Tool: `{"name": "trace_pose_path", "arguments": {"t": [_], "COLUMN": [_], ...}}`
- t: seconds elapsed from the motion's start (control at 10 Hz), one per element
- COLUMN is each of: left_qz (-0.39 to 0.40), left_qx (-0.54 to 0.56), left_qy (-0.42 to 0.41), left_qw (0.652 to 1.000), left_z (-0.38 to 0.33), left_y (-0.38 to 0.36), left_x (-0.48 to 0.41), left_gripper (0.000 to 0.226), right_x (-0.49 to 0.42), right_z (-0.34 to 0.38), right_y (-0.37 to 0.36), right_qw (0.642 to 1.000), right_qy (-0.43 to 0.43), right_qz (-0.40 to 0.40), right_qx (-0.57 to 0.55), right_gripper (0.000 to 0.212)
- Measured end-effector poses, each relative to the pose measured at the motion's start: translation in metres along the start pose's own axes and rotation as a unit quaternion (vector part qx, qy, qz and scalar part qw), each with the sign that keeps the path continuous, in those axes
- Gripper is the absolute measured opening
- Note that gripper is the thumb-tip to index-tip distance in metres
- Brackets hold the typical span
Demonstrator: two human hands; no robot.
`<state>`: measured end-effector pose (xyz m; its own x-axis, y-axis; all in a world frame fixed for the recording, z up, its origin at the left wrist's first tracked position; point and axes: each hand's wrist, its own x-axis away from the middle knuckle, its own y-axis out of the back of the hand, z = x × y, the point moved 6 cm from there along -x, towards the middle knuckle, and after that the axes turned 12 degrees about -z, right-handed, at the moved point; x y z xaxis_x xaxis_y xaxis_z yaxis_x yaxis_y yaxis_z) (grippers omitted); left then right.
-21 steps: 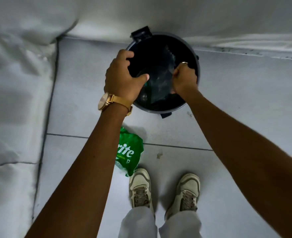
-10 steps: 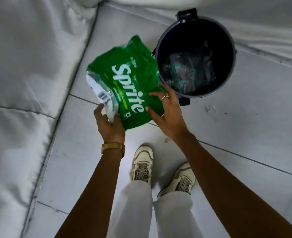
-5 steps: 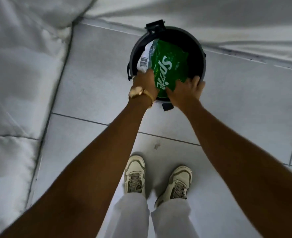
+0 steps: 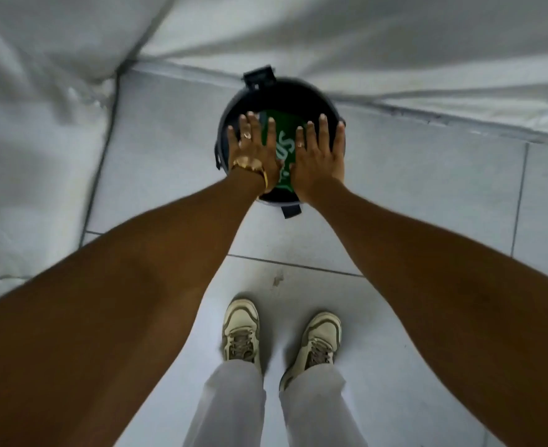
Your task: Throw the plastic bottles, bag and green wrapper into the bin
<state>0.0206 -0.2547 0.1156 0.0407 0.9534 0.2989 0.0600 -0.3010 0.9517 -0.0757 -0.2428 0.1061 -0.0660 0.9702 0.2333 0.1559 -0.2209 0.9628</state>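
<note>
Left hand (image 4: 253, 150) and right hand (image 4: 319, 156), fingers spread flat, apparently press the green wrapper (image 4: 282, 150) inside the dark bin (image 4: 230, 124) on the floor.

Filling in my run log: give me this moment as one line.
stage: pressing down | left hand: flat, open on green wrapper | right hand: flat, open on it | wrapper: inside bin

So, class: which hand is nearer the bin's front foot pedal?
Right. The right hand lies just above the pedal; the left hand sits up and farther left.
</note>
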Motion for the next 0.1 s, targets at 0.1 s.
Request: {"name": "trace_pose_path", "arguments": {"t": [0.1], "left_qz": [-0.061], "left_qx": [0.042], "left_qy": [-0.054], "left_qw": [0.996], "left_z": [-0.0071], "left_y": [0.0403], "left_x": [0.0129], "left_gripper": [0.073], "right_x": [0.0150], "right_z": [-0.0055], "right_y": [0.0510], "right_qw": [0.993], "right_qy": [-0.049], "right_qz": [-0.065], "right_qx": [-0.081], "right_gripper": [0.071]}}
